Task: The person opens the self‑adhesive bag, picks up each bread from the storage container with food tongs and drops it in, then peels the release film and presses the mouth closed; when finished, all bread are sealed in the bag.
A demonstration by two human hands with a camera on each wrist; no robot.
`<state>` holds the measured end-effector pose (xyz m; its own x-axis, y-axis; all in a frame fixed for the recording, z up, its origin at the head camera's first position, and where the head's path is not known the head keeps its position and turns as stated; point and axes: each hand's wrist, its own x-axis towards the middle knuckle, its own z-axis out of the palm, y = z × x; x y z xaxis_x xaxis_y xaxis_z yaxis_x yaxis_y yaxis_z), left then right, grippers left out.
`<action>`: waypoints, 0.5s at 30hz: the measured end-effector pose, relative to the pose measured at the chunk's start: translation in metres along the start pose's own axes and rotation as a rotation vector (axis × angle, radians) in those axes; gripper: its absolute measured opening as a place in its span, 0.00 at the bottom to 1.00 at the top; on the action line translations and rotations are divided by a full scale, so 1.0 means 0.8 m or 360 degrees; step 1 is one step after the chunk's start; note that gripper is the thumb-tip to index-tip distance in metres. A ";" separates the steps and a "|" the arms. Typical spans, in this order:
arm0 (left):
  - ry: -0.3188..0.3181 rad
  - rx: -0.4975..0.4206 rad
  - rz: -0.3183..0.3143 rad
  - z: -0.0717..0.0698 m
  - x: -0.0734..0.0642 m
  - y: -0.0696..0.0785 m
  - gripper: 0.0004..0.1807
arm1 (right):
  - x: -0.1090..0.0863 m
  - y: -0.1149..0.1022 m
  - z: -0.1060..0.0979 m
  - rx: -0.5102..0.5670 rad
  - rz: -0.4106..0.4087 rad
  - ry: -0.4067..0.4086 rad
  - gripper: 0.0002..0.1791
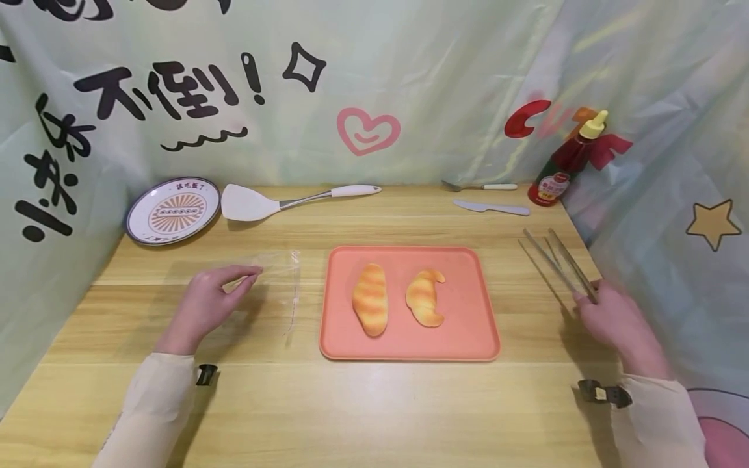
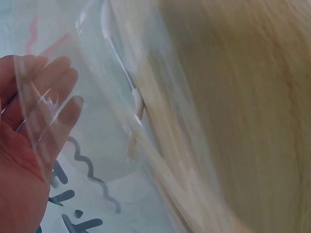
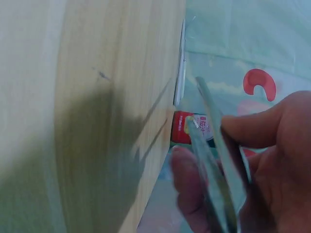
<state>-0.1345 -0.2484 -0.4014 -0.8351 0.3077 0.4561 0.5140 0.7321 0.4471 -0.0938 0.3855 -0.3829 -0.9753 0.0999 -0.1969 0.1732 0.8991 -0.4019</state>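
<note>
My left hand (image 1: 205,302) pinches a clear plastic bag (image 1: 295,276) between thumb and fingers, left of a pink tray (image 1: 459,338). In the left wrist view the see-through film of the bag (image 2: 104,92) lies across the fingers. At the table's right side, my right hand (image 1: 614,322) grips metal tongs (image 1: 550,262), their two arms spread and pointing toward the back. Nothing is between the tips of the tongs (image 3: 212,107). On the tray lie a long bread roll (image 1: 370,300) and a smaller croissant (image 1: 424,298), side by side.
Along the back stand or lie a patterned plate (image 1: 181,211) leaning at the left, a white spatula (image 1: 251,203), a fork (image 1: 497,187), a knife (image 1: 491,208) and a red sauce bottle (image 1: 564,162). A printed cloth (image 1: 433,78) hangs behind and beside the wooden table (image 1: 398,413).
</note>
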 end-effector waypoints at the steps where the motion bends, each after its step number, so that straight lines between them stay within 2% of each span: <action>1: 0.0000 -0.0002 0.0001 0.000 0.000 0.001 0.10 | -0.001 0.000 0.000 0.0003 -0.0014 0.0013 0.33; 11: 0.0007 0.0019 0.0013 0.002 -0.001 -0.004 0.10 | -0.009 -0.012 -0.004 -0.0001 -0.0215 0.0151 0.35; 15: 0.0011 0.0036 0.0027 0.003 0.000 -0.005 0.10 | -0.014 -0.022 -0.004 -0.0003 -0.0343 0.0183 0.30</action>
<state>-0.1369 -0.2499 -0.4055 -0.8247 0.3161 0.4691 0.5236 0.7402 0.4218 -0.0864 0.3698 -0.3708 -0.9989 -0.0465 -0.0037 -0.0407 0.9056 -0.4221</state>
